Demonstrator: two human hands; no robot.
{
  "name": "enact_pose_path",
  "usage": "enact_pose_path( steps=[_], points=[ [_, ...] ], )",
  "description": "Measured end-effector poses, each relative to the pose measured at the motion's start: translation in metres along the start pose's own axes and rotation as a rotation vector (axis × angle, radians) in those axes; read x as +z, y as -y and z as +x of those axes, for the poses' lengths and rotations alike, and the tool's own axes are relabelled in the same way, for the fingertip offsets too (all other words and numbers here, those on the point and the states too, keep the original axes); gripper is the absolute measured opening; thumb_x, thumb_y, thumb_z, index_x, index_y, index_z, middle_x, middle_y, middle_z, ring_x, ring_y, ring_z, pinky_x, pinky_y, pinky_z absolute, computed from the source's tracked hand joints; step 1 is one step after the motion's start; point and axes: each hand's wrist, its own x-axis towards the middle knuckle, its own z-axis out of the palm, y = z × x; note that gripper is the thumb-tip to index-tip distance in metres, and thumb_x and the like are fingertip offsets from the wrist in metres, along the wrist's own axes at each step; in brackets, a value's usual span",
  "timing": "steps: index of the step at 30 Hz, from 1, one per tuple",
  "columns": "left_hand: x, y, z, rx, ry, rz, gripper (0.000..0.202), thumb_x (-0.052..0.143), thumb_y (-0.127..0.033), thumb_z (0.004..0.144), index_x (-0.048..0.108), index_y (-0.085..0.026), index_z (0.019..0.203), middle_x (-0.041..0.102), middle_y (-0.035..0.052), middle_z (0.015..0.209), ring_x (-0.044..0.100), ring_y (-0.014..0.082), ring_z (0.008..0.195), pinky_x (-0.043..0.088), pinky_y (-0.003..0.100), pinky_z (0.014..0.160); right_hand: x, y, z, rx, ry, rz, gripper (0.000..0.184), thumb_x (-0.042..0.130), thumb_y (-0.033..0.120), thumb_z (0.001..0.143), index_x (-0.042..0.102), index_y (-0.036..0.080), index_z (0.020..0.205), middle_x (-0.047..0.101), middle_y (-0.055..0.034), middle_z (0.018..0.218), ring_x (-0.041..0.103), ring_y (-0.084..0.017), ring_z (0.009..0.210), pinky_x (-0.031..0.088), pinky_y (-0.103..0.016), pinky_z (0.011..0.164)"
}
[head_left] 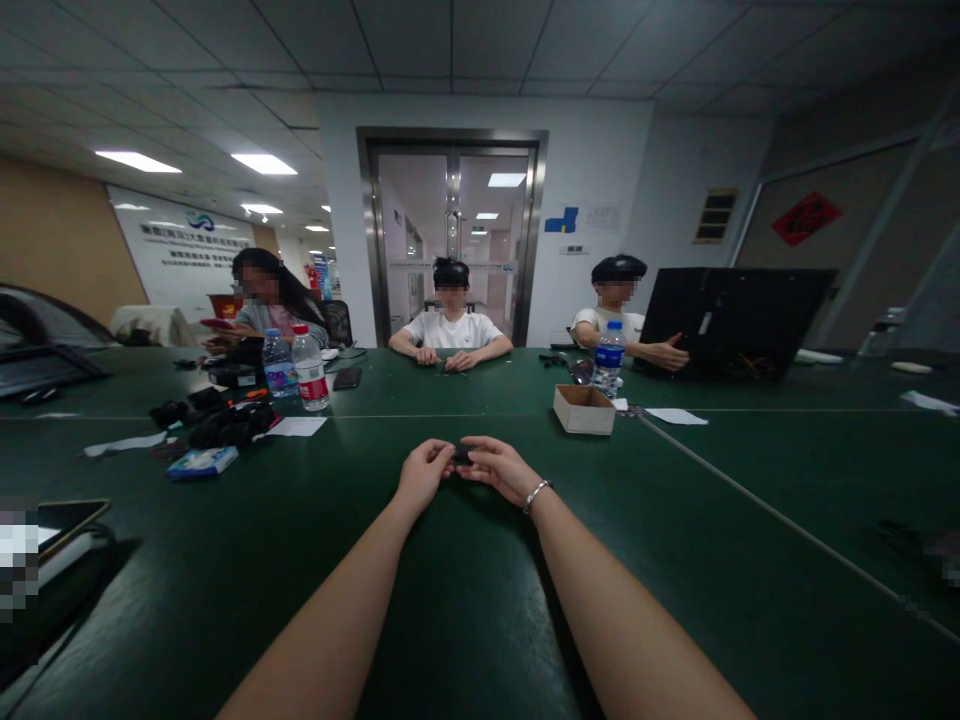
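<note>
Straight ahead, just above the green table (465, 560), my two hands meet around a small dark object (461, 455). Its kind cannot be made out at this size, and fingers cover much of it. My left hand (426, 470) pinches its left side between thumb and fingers. From the right, my right hand (501, 468) closes over the other side, fingers bent; a silver bracelet (537, 495) circles that wrist. Beyond my right hand stands an open cardboard box (585, 412) with pale sides.
Water bottles (311, 370) stand left, near black gear (232, 425) and a blue-white packet (202, 462). Another bottle (610, 355) is behind the box. A large black case (735, 320) stands back right. Three people sit across the table. A phone-like device (71, 520) lies at near left.
</note>
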Motion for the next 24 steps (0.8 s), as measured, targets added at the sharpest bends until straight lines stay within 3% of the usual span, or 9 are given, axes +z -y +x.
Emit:
enact_pose_path(
  steps=[24],
  points=[
    [-0.0013, 0.0030, 0.0025, 0.005, -0.038, 0.161, 0.027, 0.056, -0.040, 0.072, 0.058, -0.013, 0.073, 0.055, 0.0006, 0.057, 0.051, 0.0106, 0.052, 0.039, 0.021, 0.049, -0.0043, -0.0040, 0.0032, -0.023, 0.047, -0.016, 0.031, 0.064, 0.003, 0.070, 0.059, 0.012, 0.099, 0.060, -0.0077, 0.092, 0.066, -0.018, 0.074, 0.054, -0.031, 0.076]
  ],
)
